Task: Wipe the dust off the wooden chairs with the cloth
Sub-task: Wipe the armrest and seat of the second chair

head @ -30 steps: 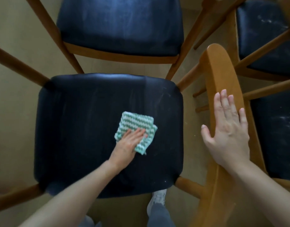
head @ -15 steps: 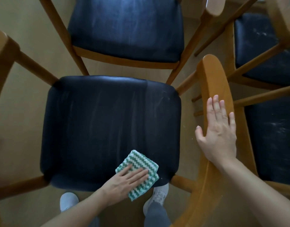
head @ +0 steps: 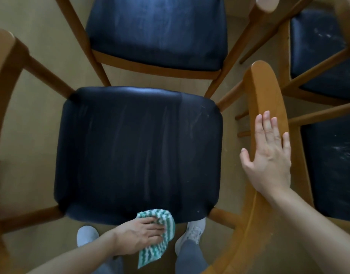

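Head view: the left hand (head: 142, 237) curls its fingers over the cloth (head: 160, 245) at the near edge of the middle seat (head: 111, 155), with half the cloth hanging off. A loose hold could drop it onto the floor (head: 42, 66), and pale streaks (head: 150, 135) may stay behind. The right hand (head: 269, 155) lies flat and holds nothing, resting on a wooden backrest (head: 266, 89); leaning there could tip that chair. Counted: four dark seats in all, one cloth, two hands, two shoes (head: 192, 232).

We are seeing dim, soft light glaring bluish on the black padded seat (head: 138, 147); edges are bending and blurring.
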Tool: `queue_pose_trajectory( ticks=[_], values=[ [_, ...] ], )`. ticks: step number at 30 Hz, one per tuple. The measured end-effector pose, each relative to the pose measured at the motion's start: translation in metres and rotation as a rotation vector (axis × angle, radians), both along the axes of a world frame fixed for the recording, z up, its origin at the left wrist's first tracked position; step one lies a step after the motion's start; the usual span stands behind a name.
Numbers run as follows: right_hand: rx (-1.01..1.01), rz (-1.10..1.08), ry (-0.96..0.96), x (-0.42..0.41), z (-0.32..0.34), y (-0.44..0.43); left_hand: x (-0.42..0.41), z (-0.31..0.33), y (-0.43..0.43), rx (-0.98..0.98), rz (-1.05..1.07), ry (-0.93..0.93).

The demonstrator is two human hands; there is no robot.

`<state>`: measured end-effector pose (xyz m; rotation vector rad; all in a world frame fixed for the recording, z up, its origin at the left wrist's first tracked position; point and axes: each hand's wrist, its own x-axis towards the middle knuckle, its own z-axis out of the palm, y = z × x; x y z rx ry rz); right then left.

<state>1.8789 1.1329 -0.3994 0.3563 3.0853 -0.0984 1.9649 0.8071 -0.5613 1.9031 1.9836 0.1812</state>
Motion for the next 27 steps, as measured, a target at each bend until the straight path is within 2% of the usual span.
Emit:
queue_pose_trajectory(
  ticks=[2, 4, 7, 9, 12, 14, 16, 18, 21, 24, 27],
  values=[
    [0.006, 0.005, 0.007, 0.001, 0.0, 0.0, -0.014, 0.014, 0.012, 0.137, 0.183, -0.204],
    [0.014, 0.004, 0.011, 0.001, -0.001, 0.0, -0.045, 0.031, 0.035, 0.323, 0.49, -0.489],
    [0.028, 0.003, 0.01, 0.001, -0.002, 0.001, -0.133, 0.054, 0.075, 0.488, 0.879, -0.673],
    [0.033, 0.005, 0.015, 0.002, -0.004, 0.001, -0.206, 0.066, 0.099, 0.471, 1.029, -0.581],
    [0.035, 0.004, 0.027, 0.001, -0.006, 0.001, -0.296, 0.067, 0.132, 0.36, 1.166, -0.289],
    [0.022, 0.002, 0.036, 0.001, -0.007, 0.001, -0.328, 0.049, 0.151, 0.177, 1.175, -0.196],
    [0.024, 0.006, 0.044, 0.001, -0.008, 0.002, -0.333, 0.025, 0.167, -0.06, 1.067, -0.184],
    [0.024, 0.003, 0.046, 0.0, -0.008, 0.003, -0.325, 0.007, 0.176, -0.137, 1.002, -0.116],
    [0.025, 0.007, 0.033, 0.0, -0.007, 0.002, -0.301, 0.001, 0.173, -0.017, 0.958, -0.052],
    [0.016, 0.009, 0.022, 0.001, -0.005, 0.001, -0.248, 0.001, 0.161, 0.14, 0.785, -0.131],
    [0.025, 0.0, 0.016, 0.0, -0.004, 0.001, -0.174, -0.007, 0.146, 0.172, 0.651, -0.181]
  ],
)
